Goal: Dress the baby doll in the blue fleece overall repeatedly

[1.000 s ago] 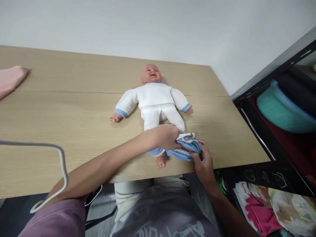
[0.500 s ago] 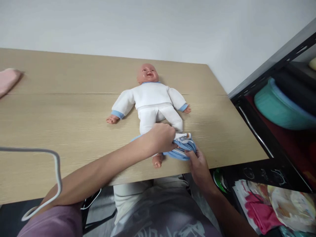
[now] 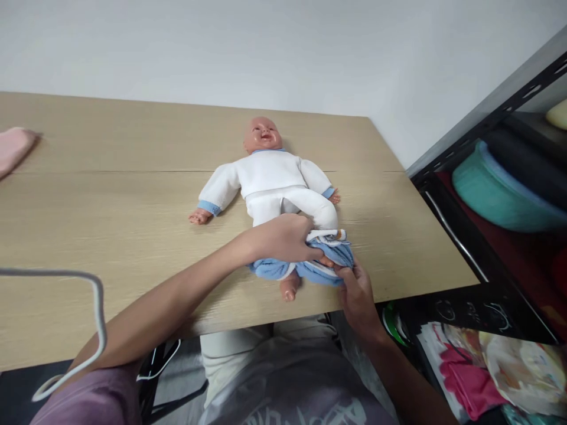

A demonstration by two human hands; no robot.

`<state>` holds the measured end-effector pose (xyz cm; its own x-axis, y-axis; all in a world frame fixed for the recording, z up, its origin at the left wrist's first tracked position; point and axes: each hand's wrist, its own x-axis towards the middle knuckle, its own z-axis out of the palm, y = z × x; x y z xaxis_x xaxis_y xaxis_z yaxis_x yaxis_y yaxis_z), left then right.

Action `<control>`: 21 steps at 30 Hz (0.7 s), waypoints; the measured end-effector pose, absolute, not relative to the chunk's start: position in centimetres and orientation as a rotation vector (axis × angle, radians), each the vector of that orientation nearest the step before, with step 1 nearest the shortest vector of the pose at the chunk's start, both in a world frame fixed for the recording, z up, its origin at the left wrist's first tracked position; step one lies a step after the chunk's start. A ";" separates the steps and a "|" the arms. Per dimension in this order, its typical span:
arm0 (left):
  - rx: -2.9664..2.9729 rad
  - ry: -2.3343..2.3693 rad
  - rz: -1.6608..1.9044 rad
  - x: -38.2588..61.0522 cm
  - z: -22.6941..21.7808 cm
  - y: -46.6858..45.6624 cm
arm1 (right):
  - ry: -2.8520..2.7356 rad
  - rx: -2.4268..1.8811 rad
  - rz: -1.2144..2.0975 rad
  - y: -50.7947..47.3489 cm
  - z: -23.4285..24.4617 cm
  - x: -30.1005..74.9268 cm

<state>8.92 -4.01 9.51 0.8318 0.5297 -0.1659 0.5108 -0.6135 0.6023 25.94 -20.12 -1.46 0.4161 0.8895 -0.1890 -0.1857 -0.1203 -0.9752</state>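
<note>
A baby doll [image 3: 270, 171] in a white top with blue cuffs lies on its back, its head towards the wall. Blue and white doll's trousers [image 3: 270, 268] are bunched about its lower legs. One bare foot [image 3: 290, 286] sticks out of them near the table's front edge. Reaching across the doll's legs, my left hand [image 3: 286, 236] is closed on the bunched trousers, though its fingertips are partly hidden. My right hand [image 3: 357, 286] pinches the trousers at their right end. Between my two hands, part of the doll's other foot [image 3: 328, 261] shows in the cloth.
The doll lies on a light wooden table [image 3: 133, 200] against a white wall. A pink item [image 3: 15, 150] is at the far left. A white cable [image 3: 97, 307] loops over my left arm. To the right stands a dark shelf with a teal basin [image 3: 500, 195].
The doll's leg on the right has bent outward, and its foot now shows in the cloth. My left hand has shifted slightly left; the trousers lie more spread around the other ankle.
</note>
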 end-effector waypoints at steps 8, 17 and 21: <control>2.357 0.729 0.062 8.6 9.8 -4.1 | -0.719 -1.381 0.979 -19.9 -2.0 26.3; 2.511 0.935 -0.106 9.0 11.5 -5.5 | -0.798 -1.435 0.961 -19.7 -2.0 26.8; 2.535 0.860 -0.184 8.4 12.3 -5.4 | -0.786 -1.389 0.980 -19.0 -1.7 26.4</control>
